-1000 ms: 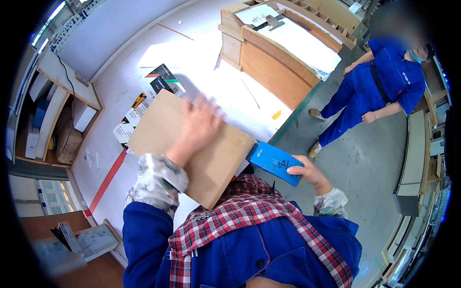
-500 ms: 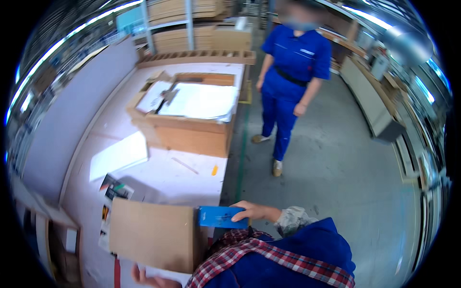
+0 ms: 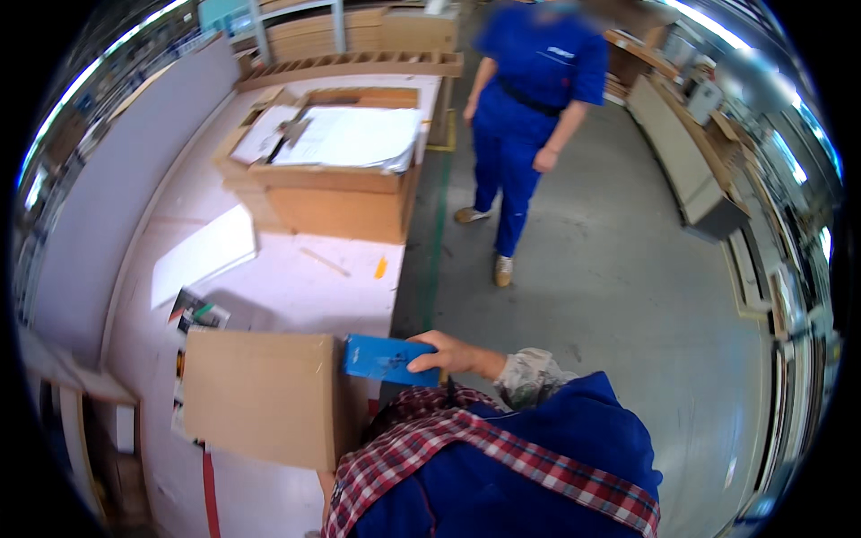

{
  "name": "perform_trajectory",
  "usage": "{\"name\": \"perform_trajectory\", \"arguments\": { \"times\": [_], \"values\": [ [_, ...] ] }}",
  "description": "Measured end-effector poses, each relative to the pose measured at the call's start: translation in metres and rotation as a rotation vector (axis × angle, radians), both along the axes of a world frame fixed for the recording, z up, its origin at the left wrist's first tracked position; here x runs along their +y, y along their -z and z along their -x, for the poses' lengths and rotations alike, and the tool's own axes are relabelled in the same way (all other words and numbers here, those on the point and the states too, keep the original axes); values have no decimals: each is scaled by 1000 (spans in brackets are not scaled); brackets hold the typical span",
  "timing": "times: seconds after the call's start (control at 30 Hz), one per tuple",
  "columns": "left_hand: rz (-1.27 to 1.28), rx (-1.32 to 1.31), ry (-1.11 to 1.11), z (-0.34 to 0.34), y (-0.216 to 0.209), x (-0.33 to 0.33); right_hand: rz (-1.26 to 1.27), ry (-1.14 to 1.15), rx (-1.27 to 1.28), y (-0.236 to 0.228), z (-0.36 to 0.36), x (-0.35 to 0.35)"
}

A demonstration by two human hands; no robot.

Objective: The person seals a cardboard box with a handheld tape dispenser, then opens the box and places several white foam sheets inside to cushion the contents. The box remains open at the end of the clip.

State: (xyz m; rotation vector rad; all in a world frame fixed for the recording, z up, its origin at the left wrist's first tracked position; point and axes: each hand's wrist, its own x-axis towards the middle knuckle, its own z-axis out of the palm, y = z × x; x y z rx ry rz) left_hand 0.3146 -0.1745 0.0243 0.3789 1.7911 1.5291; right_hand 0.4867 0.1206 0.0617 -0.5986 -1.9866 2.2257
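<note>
While the right hand [image 3: 451,352] has its fingers clamped on the right end of the blue box [image 3: 369,358], the box's other end sits right by the carton [image 3: 256,390]; whether they touch, I cannot tell. The carton is over the near part of the counter [image 3: 305,296]. Only a sliver of the left hand [image 3: 326,489] shows at the carton's lower right corner, so I cannot tell how its fingers stand. Farther along are a white sheet [image 3: 206,255] and a wooden bin [image 3: 336,211] topped with papers [image 3: 359,136]. A co-worker [image 3: 543,85] stands right of the counter.
</note>
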Motion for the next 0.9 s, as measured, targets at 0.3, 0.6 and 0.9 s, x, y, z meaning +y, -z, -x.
{"name": "perform_trajectory", "arguments": {
  "times": [0.3, 0.6, 0.9],
  "values": [
    [-167, 235, 102, -13, -56, 43, 52, 85, 43, -14, -2, -19],
    [-754, -35, -489, 27, -165, 56, 8, 33, 308, -138, 59, -20],
    [-717, -293, -715, 92, -132, 20, 66, -459, 165, -191, 185, -15]
  ]
}}
